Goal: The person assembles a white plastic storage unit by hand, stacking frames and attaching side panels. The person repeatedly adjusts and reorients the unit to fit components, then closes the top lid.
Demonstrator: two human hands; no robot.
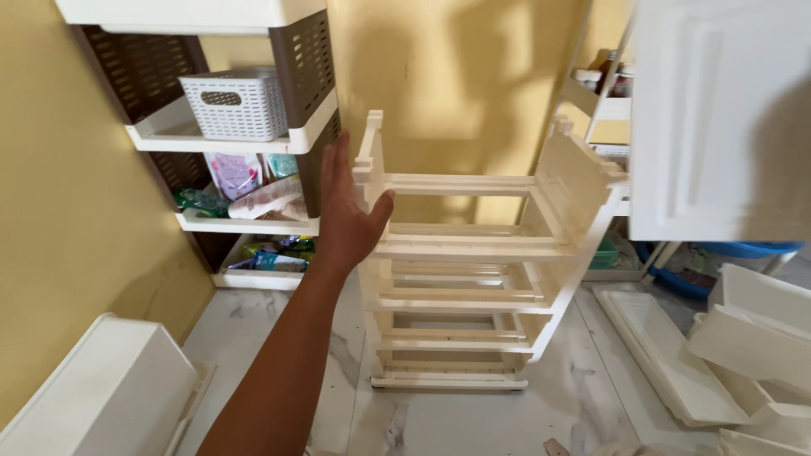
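The left hand [346, 215], open with fingers spread, rests flat against the left upright of the tall cream drawer frame [460, 287] (standing vertical, straight ahead); the right hand is out of view.

bare left hand [345, 218] and forearm, sleeveless

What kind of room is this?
Likely a home storage or utility corner. A brown-and-white shelf unit holds a white basket and packets; the left hand rests on an empty cream drawer frame, with loose white drawers on the marble-look floor.
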